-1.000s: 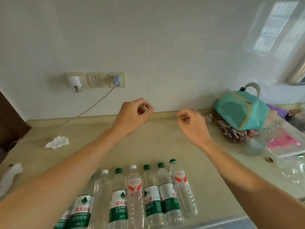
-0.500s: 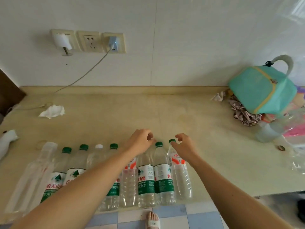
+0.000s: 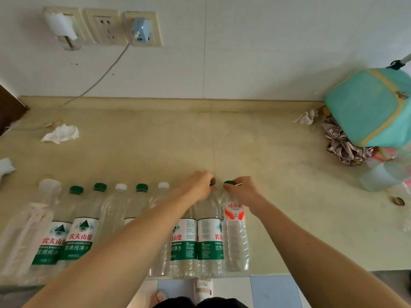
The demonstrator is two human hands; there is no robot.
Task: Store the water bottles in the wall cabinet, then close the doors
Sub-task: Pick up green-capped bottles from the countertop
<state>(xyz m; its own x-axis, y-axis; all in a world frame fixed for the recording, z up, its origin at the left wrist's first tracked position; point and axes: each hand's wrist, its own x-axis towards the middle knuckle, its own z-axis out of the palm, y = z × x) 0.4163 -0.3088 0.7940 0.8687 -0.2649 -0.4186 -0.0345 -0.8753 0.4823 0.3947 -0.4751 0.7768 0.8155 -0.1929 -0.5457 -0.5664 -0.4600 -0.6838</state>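
Observation:
Several clear water bottles stand in a row along the front edge of the beige counter (image 3: 222, 141). My right hand (image 3: 243, 192) pinches the green cap and neck of the rightmost bottle, the red-labelled bottle (image 3: 236, 236). My left hand (image 3: 198, 187) grips the top of a green-labelled bottle (image 3: 210, 241) just left of it; its cap is mostly hidden under my fingers. More bottles with green or white caps (image 3: 76, 232) stretch to the left, partly covered by my left forearm. No wall cabinet is in view.
A teal bag (image 3: 369, 107) sits on crumpled fabric at the back right, with clear plastic items (image 3: 382, 176) in front of it. A crumpled tissue (image 3: 61, 134) lies at the left. Wall sockets with a charger and cable (image 3: 140, 30) are above the counter.
The view tilted down from the wall to the counter. Both hands dropped from mid-air by the wall to the bottle row and closed on the tops of the two rightmost bottles.

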